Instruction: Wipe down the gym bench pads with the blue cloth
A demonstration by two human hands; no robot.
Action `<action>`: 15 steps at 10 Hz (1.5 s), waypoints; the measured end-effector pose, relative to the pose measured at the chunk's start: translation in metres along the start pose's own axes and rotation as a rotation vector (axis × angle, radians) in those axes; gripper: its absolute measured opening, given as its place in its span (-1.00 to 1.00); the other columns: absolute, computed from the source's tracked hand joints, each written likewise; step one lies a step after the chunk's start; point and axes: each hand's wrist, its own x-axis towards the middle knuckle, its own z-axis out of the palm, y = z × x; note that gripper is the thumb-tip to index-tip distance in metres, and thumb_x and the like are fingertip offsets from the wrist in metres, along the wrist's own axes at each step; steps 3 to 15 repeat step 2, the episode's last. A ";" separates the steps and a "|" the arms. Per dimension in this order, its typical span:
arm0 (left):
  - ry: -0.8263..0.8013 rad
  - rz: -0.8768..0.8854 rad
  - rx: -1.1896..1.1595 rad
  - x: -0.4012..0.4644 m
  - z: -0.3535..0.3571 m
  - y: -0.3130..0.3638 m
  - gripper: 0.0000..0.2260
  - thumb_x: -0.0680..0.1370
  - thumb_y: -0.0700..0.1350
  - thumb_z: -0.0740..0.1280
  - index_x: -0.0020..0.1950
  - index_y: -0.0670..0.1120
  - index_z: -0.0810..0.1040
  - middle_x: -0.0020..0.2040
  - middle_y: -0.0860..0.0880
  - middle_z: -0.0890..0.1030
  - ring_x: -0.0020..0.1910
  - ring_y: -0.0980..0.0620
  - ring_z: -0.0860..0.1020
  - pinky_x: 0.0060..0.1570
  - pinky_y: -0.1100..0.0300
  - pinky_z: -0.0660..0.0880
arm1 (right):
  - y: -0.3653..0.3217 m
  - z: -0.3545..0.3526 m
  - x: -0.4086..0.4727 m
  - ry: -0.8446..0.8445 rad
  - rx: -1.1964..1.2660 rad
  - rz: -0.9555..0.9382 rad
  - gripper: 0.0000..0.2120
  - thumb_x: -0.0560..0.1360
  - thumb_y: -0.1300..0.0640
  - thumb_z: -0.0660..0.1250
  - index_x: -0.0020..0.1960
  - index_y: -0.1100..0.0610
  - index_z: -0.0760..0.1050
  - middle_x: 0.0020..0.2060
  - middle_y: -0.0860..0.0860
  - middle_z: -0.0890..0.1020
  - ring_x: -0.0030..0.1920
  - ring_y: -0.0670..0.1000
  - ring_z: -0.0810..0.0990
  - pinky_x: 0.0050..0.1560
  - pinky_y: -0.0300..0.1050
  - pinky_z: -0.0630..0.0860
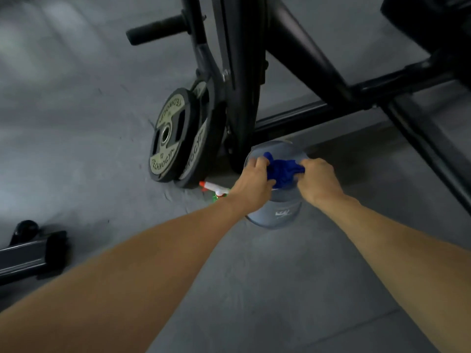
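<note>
The blue cloth point(284, 170) is bunched up between both my hands, just above the mouth of a grey bucket point(276, 212) on the floor. My left hand point(253, 180) grips the cloth's left end and my right hand point(319, 179) grips its right end. A dark bench pad point(433, 19) shows at the top right corner, far above the hands.
The black frame of the bench point(244, 80) rises right behind the bucket. Two weight plates point(175, 136) lean on it to the left. A spray bottle point(215, 191) lies on the grey floor by my left wrist. Another black frame foot point(30, 250) sits at the left edge.
</note>
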 end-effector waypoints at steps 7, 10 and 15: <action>-0.117 0.083 0.114 -0.012 -0.018 -0.002 -0.40 0.68 0.00 0.25 0.64 -0.15 0.13 0.63 -0.21 0.13 0.61 -0.18 0.10 0.57 -0.06 0.16 | -0.007 -0.007 -0.011 -0.088 -0.077 0.003 -0.58 0.59 0.23 0.30 0.41 0.15 0.32 0.34 0.19 0.40 0.19 0.18 0.49 0.07 0.00 0.48; -0.117 0.083 0.114 -0.012 -0.018 -0.002 -0.40 0.68 0.00 0.25 0.64 -0.15 0.13 0.63 -0.21 0.13 0.61 -0.18 0.10 0.57 -0.06 0.16 | -0.007 -0.007 -0.011 -0.088 -0.077 0.003 -0.58 0.59 0.23 0.30 0.41 0.15 0.32 0.34 0.19 0.40 0.19 0.18 0.49 0.07 0.00 0.48; -0.117 0.083 0.114 -0.012 -0.018 -0.002 -0.40 0.68 0.00 0.25 0.64 -0.15 0.13 0.63 -0.21 0.13 0.61 -0.18 0.10 0.57 -0.06 0.16 | -0.007 -0.007 -0.011 -0.088 -0.077 0.003 -0.58 0.59 0.23 0.30 0.41 0.15 0.32 0.34 0.19 0.40 0.19 0.18 0.49 0.07 0.00 0.48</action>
